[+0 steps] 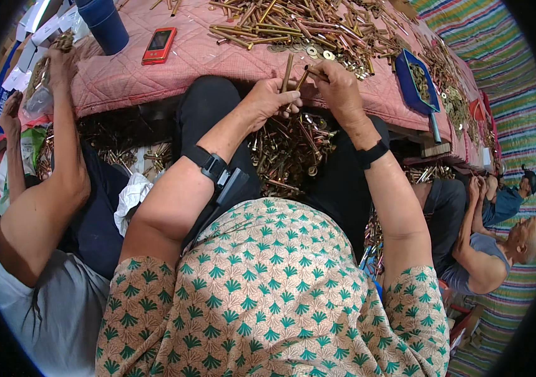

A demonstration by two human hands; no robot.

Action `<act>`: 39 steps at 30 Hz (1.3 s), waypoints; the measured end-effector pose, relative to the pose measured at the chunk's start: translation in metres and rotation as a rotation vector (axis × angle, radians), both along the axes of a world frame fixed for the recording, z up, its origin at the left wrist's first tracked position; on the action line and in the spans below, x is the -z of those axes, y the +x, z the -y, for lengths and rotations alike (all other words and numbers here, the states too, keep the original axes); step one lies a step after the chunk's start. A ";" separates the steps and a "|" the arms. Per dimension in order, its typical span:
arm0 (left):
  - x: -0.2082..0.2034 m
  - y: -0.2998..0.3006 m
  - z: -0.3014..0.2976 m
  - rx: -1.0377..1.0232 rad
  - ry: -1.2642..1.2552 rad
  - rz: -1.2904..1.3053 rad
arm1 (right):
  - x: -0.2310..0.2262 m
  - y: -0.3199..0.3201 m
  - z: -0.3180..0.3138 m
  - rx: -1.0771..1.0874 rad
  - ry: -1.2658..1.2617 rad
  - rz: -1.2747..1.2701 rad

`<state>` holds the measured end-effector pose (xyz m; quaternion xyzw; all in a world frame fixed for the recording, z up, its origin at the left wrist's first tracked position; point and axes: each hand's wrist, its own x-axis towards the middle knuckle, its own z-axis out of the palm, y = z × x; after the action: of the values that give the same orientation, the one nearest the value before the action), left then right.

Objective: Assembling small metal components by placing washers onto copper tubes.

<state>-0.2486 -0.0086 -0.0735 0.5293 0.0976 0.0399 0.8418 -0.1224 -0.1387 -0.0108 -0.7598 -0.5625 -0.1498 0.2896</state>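
Observation:
In front of my lap, near the table's edge, my left hand is closed round slim brass-coloured metal tubes. One tube stands up between its thumb and fingers, and another slants towards the other hand. My right hand is close beside it, pinching a short brass-coloured metal tube with a dark open end. The fingers hide the lower ends of these pieces. Below both hands, between my knees, lies a heap of similar metal tubes and rods.
Loose metal tubes and flat washers cover the far part of the pink quilted table cover. A red phone, a blue cup and a blue tray of small parts rest on it. Other people sit at left and right.

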 end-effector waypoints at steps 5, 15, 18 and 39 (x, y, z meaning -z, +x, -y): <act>0.001 -0.001 -0.002 -0.043 0.015 0.052 | -0.008 -0.008 0.003 -0.097 -0.017 -0.184; 0.005 0.002 -0.004 -0.052 0.075 -0.035 | -0.027 0.022 0.031 -0.021 -0.097 0.031; 0.003 0.001 -0.002 -0.021 0.153 -0.078 | -0.029 0.018 0.034 -0.005 -0.139 0.012; 0.005 0.003 0.002 0.002 0.442 0.065 | -0.043 0.031 0.063 -0.164 -0.097 -0.914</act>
<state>-0.2453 -0.0109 -0.0783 0.6994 0.0589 0.0764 0.7082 -0.0916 -0.2014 0.0323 -0.7137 -0.4419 0.2502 0.4826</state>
